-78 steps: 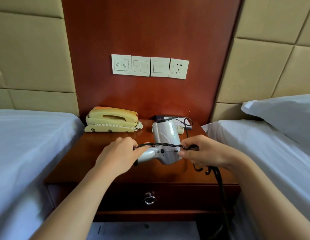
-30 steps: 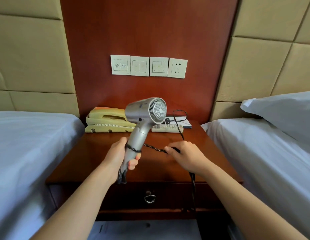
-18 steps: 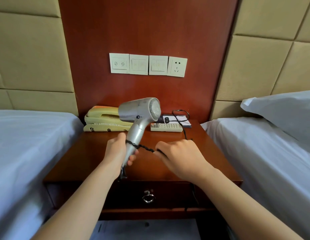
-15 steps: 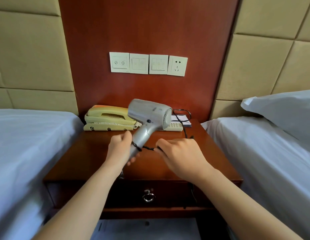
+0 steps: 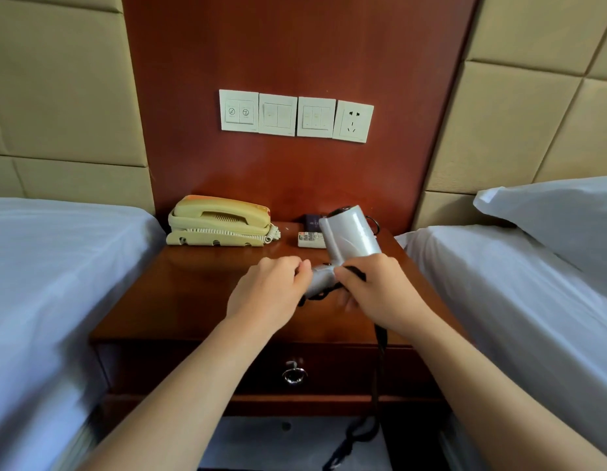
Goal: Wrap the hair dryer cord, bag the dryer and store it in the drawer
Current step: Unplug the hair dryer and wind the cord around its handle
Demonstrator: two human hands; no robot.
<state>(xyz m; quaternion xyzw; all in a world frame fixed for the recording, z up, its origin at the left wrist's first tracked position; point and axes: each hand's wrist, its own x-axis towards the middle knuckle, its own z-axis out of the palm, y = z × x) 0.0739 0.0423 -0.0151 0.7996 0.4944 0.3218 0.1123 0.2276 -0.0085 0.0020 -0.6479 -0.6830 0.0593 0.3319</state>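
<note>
Now: cord wrapping looks under way; no bag is in sight and the drawer (image 5: 210,368) is closed.
Dryer: the silver hair dryer (image 5: 351,236) is held just above the nightstand (image 5: 193,294), handle between both hands.
Left hand: the left hand (image 5: 268,294) has its fingers curled round the handle's free end.
Right hand: the right hand (image 5: 380,294) pinches the black cord (image 5: 379,368) against the handle near the barrel; the rest hangs past the drawer front.
Handling: probably light, hard, smooth plastic, so slippery; the cord is limp, kinked and apt to unwind.
Hold: handle, with the cord kept taut.
</note>
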